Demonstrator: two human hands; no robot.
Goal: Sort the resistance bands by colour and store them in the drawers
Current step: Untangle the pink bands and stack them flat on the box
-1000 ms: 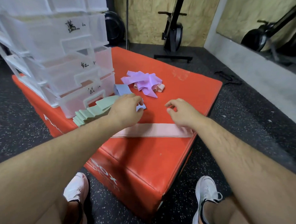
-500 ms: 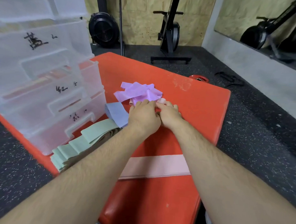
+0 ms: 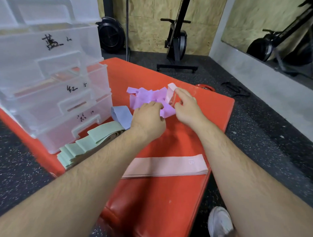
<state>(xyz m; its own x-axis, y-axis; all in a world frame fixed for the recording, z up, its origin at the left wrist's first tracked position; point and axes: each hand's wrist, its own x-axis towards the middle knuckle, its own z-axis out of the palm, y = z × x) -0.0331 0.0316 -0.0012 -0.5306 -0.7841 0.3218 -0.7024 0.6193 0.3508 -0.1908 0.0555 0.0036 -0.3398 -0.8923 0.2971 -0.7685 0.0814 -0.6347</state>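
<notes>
A heap of purple bands [image 3: 145,97] lies on the red padded box [image 3: 201,120]. My right hand [image 3: 187,108] pinches a pink band [image 3: 170,94] and holds it upright out of the heap. My left hand [image 3: 148,119] rests on the near edge of the purple heap, fingers curled on a purple band. A flat pink band [image 3: 166,165] lies across the box near me. A blue band [image 3: 121,115] and a stack of green bands [image 3: 85,142] lie beside the clear drawer unit [image 3: 47,75], whose drawers carry handwritten labels.
The drawer unit fills the left of the box. A small red disc [image 3: 205,87] sits at the box's far edge. Gym machines stand against the plywood wall behind. Black speckled floor surrounds the box, with my shoe [image 3: 219,225] at lower right.
Both hands reached forward from near the flat pink band to the purple heap. My right hand has since lifted a pink band out of it.
</notes>
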